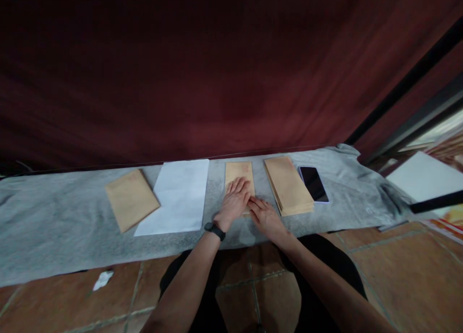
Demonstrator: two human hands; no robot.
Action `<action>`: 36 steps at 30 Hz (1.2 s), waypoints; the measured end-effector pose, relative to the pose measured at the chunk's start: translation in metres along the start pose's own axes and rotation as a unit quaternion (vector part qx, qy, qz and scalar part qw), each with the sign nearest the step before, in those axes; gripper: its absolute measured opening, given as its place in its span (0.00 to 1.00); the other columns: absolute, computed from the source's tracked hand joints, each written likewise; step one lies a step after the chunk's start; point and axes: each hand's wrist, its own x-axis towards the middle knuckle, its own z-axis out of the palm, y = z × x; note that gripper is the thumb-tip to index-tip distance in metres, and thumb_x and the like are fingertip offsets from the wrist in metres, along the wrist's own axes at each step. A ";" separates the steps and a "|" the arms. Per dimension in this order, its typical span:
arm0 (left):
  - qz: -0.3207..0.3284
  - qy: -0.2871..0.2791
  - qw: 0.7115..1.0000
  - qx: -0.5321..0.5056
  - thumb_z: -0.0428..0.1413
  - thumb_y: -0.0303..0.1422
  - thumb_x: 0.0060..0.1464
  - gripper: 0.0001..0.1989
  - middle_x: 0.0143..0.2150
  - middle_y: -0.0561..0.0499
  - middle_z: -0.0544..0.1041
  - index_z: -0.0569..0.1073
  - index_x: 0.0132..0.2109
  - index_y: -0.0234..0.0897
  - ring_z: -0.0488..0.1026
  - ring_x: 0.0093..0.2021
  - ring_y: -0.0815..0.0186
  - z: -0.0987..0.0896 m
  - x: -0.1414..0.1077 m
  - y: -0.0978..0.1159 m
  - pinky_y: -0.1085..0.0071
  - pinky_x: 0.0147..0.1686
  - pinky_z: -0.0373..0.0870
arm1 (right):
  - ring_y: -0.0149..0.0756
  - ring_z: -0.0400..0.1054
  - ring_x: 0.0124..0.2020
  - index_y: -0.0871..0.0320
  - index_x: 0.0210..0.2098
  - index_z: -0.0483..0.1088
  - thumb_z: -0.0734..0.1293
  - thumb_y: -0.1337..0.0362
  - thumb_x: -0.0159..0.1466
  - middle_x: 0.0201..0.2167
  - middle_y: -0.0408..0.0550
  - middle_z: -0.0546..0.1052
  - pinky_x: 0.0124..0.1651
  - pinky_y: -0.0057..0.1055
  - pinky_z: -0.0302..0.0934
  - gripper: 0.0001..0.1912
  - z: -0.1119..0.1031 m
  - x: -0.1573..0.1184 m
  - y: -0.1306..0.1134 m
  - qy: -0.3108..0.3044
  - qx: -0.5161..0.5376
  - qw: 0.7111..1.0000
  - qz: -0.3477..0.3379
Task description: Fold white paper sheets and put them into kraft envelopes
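Observation:
A brown paper envelope (238,169) lies upright in front of me on the grey cloth, its lower part mostly hidden by my hands. My left hand (234,200), with a dark band on the wrist, rests flat across the envelope with fingers stretched out. Beside it, my right hand (265,218) lies over the envelope's lower right edge, fingertips touching the paper and close to my left hand. To the right is a stack of brown envelopes (289,186), slightly fanned at its edges. Neither hand grips anything that I can see.
White paper sheets (183,193) lie left of my hands, partly under another pile of brown envelopes (130,198). A phone (314,183) touches the right stack. Grey cloth (54,217) covers the narrow surface, below a dark red curtain (217,82). A white scrap (103,280) is on the tiled floor.

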 end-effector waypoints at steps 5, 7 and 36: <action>-0.008 -0.011 0.999 0.034 0.38 0.36 0.71 0.25 0.73 0.46 0.60 0.64 0.68 0.37 0.55 0.72 0.57 0.008 0.012 -0.008 0.57 0.69 0.53 | 0.44 0.62 0.65 0.61 0.65 0.65 0.60 0.64 0.72 0.66 0.56 0.68 0.66 0.43 0.59 0.23 -0.005 -0.005 0.003 -0.033 0.016 0.999 -0.020; -0.011 -0.017 0.999 0.036 0.38 0.37 0.70 0.25 0.73 0.47 0.59 0.62 0.69 0.37 0.53 0.73 0.57 0.011 0.026 -0.013 0.56 0.70 0.50 | 0.45 0.60 0.67 0.62 0.66 0.64 0.61 0.63 0.71 0.67 0.57 0.66 0.67 0.43 0.57 0.25 -0.005 -0.008 0.003 -0.044 0.009 0.999 -0.025; 0.064 -0.156 0.983 -0.074 0.35 0.43 0.72 0.29 0.76 0.44 0.49 0.51 0.74 0.36 0.44 0.75 0.64 -0.002 -0.042 -0.014 0.59 0.73 0.44 | 0.39 0.60 0.68 0.59 0.65 0.64 0.63 0.65 0.70 0.67 0.56 0.67 0.70 0.43 0.55 0.24 -0.006 -0.017 0.021 -0.024 0.059 0.994 -0.089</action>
